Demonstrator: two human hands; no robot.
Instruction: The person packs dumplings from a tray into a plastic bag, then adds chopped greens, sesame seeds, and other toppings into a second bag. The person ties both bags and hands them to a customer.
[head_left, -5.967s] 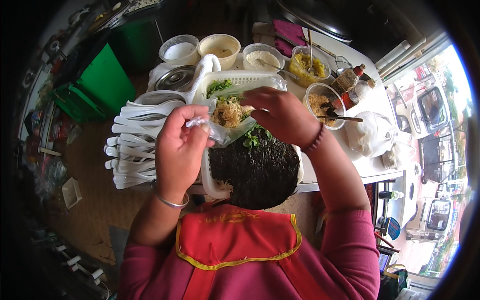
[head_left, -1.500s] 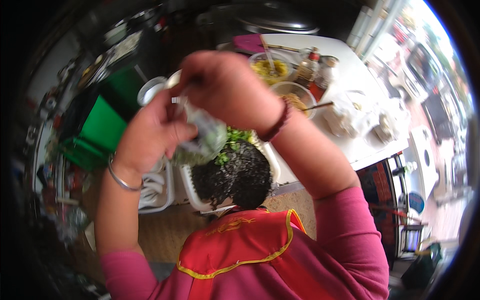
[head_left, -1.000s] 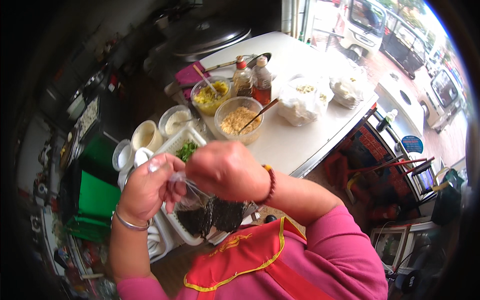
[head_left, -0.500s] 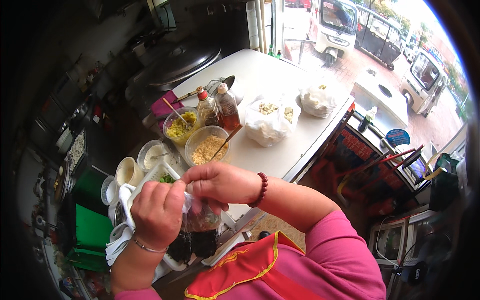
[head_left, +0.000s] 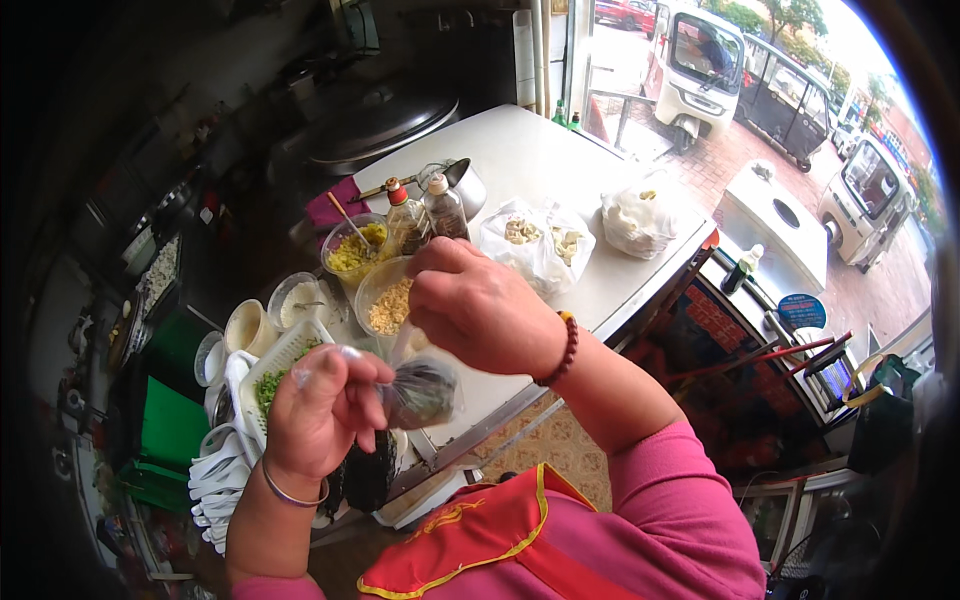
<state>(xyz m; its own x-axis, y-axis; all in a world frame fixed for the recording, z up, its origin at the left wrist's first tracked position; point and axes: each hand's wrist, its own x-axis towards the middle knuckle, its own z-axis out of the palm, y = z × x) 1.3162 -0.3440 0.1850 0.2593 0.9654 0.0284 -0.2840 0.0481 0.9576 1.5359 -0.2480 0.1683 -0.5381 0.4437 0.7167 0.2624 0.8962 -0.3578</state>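
Observation:
A clear plastic bag (head_left: 425,392) with dark green contents hangs between my hands, above the near corner of the counter. My right hand (head_left: 485,312) is closed in a pinch at the upper part of the bag, in front of a tub of golden crumbs (head_left: 388,306). On the other side, my left hand (head_left: 335,395) has curled fingers at the bag's gathered neck, and a shiny bit of plastic shows at its thumb. Beside that hand, a white basket (head_left: 300,345) holds chopped greens. Black sheets (head_left: 368,470) lie below the bag.
Past the tub stand a bowl of yellow-green food (head_left: 352,252) and sauce bottles (head_left: 443,210). Filled white bags (head_left: 535,245) sit on the white counter (head_left: 545,150). Tubs (head_left: 250,330) and white spoons (head_left: 222,480) are at left. A large lidded pot (head_left: 385,130) stands behind.
My right hand has moved up and right, away from my left. My left hand has turned and loosened its fist. The bag has swung right and shows more plainly.

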